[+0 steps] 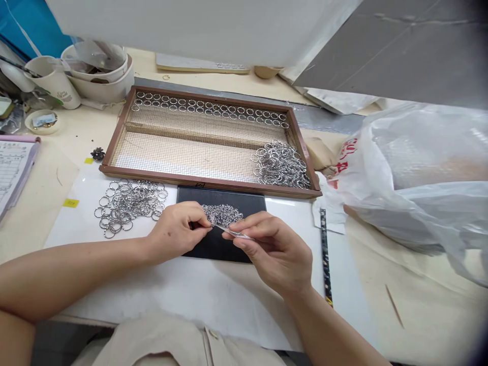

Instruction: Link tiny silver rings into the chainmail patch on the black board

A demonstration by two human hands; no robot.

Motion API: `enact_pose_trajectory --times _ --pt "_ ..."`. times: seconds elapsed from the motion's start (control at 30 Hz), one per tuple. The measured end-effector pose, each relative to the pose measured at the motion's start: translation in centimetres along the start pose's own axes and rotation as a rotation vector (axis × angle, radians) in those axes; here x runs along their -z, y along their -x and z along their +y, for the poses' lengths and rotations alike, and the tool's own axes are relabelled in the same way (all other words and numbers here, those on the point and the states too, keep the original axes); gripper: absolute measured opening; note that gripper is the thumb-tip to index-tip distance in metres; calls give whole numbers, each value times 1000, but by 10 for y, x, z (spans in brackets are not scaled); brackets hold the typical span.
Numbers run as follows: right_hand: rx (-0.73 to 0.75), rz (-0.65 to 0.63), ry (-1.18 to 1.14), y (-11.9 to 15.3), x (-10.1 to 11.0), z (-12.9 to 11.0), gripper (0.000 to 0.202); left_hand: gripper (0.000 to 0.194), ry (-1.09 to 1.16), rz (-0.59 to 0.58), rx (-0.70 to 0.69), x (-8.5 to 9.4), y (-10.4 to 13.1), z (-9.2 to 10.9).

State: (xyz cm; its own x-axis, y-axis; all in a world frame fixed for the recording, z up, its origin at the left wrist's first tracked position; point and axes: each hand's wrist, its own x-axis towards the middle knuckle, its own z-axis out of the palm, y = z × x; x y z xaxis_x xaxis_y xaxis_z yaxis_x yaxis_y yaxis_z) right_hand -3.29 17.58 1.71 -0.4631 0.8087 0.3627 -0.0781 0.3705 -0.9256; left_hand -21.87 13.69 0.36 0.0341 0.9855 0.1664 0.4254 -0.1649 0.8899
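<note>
My right hand (280, 249) is closed around slim, pale tweezers (240, 235), whose narrow end reaches left. At that tip, my left hand (181, 229) pinches thumb and forefinger together; whatever lies between them is too small to make out. Both hands are over a black mat (224, 251). Just behind the fingers, a heap of tiny silvery pieces (223, 213) rests on this mat. Left of my left hand spreads a loose pile of silver rings (131, 203) on the white sheet.
A wooden-framed mesh tray (183, 178) stands behind the mat, with rows of rings (213, 109) along its back and a ring heap (282, 165) at its right. A plastic bag (412, 188) bulges at right. Tubs (101, 84) and a cup (57, 84) occupy the back left.
</note>
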Motion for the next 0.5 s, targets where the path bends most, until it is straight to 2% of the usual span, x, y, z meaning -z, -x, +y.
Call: enact_pose_trajectory --times 0.5 --pt "-8 26 -14 1 0 0 16 15 -6 -7 -4 0 1 -1"
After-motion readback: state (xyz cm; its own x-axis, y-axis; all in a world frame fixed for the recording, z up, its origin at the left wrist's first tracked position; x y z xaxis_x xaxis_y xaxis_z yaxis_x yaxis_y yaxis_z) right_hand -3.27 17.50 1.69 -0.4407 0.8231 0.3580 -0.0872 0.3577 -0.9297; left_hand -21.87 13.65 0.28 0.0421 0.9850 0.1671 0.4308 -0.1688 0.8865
